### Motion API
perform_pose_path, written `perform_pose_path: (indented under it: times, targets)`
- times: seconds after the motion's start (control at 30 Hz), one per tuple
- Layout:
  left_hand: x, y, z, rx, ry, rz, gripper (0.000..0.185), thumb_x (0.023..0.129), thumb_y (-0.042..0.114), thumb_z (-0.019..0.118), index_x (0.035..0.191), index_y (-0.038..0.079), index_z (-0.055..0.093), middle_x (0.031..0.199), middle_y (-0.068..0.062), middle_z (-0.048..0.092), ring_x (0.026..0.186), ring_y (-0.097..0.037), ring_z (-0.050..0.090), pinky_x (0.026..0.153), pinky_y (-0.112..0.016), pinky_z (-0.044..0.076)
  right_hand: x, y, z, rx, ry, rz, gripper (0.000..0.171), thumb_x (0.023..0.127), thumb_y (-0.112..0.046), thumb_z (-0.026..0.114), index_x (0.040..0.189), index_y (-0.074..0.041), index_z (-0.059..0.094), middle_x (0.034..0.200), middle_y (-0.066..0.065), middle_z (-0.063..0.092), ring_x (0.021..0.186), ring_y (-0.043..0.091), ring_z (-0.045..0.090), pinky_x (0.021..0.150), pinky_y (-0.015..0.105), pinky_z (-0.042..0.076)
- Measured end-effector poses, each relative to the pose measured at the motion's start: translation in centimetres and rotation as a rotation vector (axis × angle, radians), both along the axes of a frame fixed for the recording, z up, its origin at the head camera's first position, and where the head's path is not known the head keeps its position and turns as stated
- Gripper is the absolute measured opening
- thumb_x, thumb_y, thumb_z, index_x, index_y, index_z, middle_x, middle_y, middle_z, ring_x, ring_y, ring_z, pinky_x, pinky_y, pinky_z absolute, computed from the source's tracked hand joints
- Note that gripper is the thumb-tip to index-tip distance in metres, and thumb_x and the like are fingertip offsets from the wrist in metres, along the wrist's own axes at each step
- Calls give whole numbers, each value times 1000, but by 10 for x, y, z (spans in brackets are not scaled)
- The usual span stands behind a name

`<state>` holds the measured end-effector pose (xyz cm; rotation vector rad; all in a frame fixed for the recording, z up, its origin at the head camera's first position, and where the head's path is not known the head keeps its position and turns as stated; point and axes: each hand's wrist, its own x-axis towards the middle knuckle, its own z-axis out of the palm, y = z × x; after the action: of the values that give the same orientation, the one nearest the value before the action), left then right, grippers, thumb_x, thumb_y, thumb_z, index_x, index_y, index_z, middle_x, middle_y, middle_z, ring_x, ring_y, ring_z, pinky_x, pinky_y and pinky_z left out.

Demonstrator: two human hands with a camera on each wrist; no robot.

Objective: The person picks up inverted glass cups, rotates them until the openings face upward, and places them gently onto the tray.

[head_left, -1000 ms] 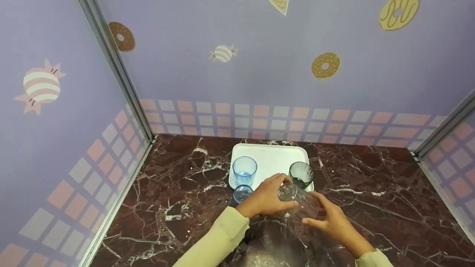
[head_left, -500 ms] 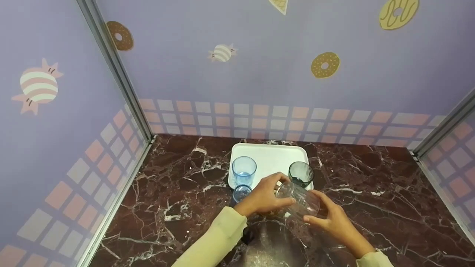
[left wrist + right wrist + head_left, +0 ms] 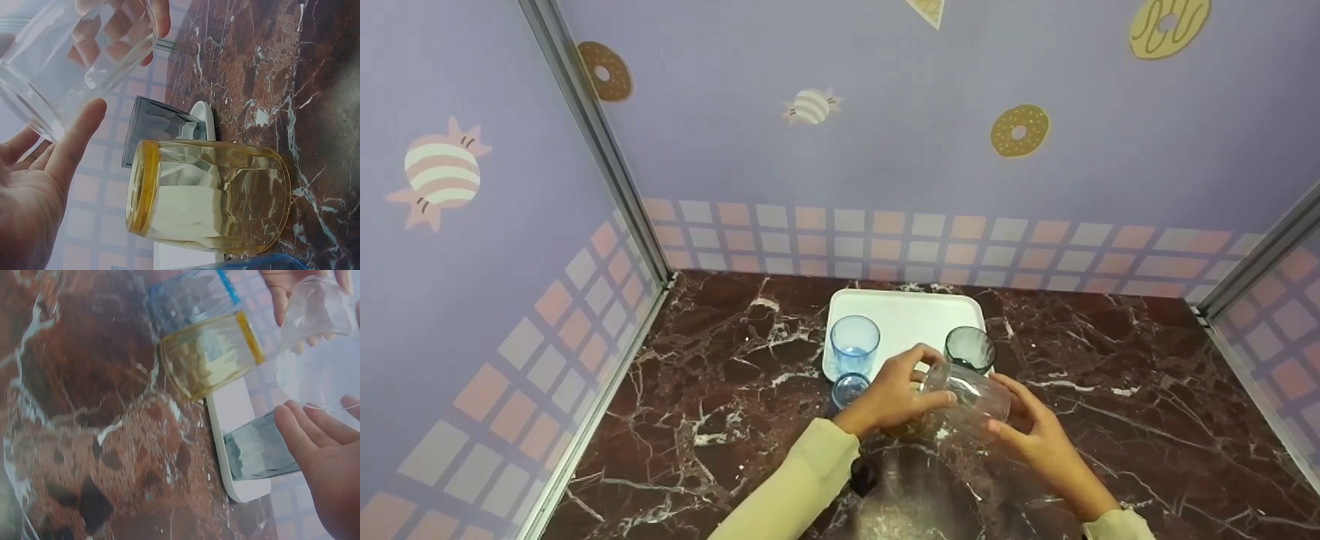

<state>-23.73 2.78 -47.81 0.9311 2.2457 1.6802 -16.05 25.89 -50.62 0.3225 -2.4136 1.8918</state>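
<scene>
A clear drinking glass (image 3: pixel 973 391) is held tilted on its side above the table's front part. My left hand (image 3: pixel 894 396) grips one end of it, thumb along the near side. At the wider end, my right hand (image 3: pixel 1039 435) holds it between thumb and fingers. Below the hands a yellow glass (image 3: pixel 208 197) stands upside down, mostly hidden in the head view by my left hand. Beside it is an upside-down blue glass (image 3: pixel 851 388), partly behind my left wrist. On the white tray (image 3: pixel 913 315) stand a light blue glass (image 3: pixel 855 341) and a grey glass (image 3: pixel 970 346).
The tray lies on a dark red marbled table (image 3: pixel 735 375), near the back wall (image 3: pixel 885 172). Patterned panels with metal edge strips close in the left and right sides. A small black object (image 3: pixel 862 478) is near my left sleeve.
The clear glass has turned more onto its side between my hands, its base facing the head camera less. My right thumb has moved slightly upward along it. The other glasses have not moved.
</scene>
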Motion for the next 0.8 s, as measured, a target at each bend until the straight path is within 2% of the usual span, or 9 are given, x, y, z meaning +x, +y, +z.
perform_pose_path:
  times: [0.07,0.13,0.23,0.37,0.53,0.7,0.8]
  targets:
    - [1,0,0,24,-16,-3,41,81,17,75,114,5,53,115,-11,59,104,-31,68,77,-21,57,0,1,1,-59,-20,5,59,90,7,57,144,2,36,121,-7,63,99,11,68,78,29,59]
    - [1,1,0,48,-41,-12,41,81,15,75,114,6,53,115,-10,59,102,-29,69,75,-21,58,0,1,1,-122,-35,18,54,94,4,50,145,4,33,121,-12,62,102,12,67,81,30,59]
    - [3,1,0,67,-60,-21,41,81,16,74,114,7,52,115,-9,58,100,-23,69,73,-22,58,1,1,2,-245,-67,63,51,101,-3,43,148,4,26,127,-9,58,109,13,65,87,33,58]
    - [3,2,-2,81,-58,-23,42,81,19,74,115,9,52,117,-8,57,99,-18,69,74,-23,59,2,0,3,-366,-112,96,51,103,-8,39,150,2,21,130,-3,54,113,18,63,90,38,56]
    - [3,2,-3,93,-22,-15,43,82,19,73,117,9,51,120,-10,56,99,-18,68,76,-23,58,2,-5,5,-425,-171,33,51,102,-8,41,151,-5,25,129,-1,54,111,22,64,89,41,57]
    - [3,2,-2,98,-29,-20,44,83,18,73,119,10,50,122,-10,55,99,-16,66,77,-23,58,1,-8,7,-461,-175,-16,52,101,-5,42,150,-2,26,126,1,56,108,22,66,88,42,57]
    - [2,1,-1,103,-37,-31,44,84,17,72,121,9,49,124,-11,54,98,-16,66,75,-24,59,0,-8,8,-465,-165,-13,51,101,-4,42,149,-1,27,126,0,57,108,21,66,87,43,57]
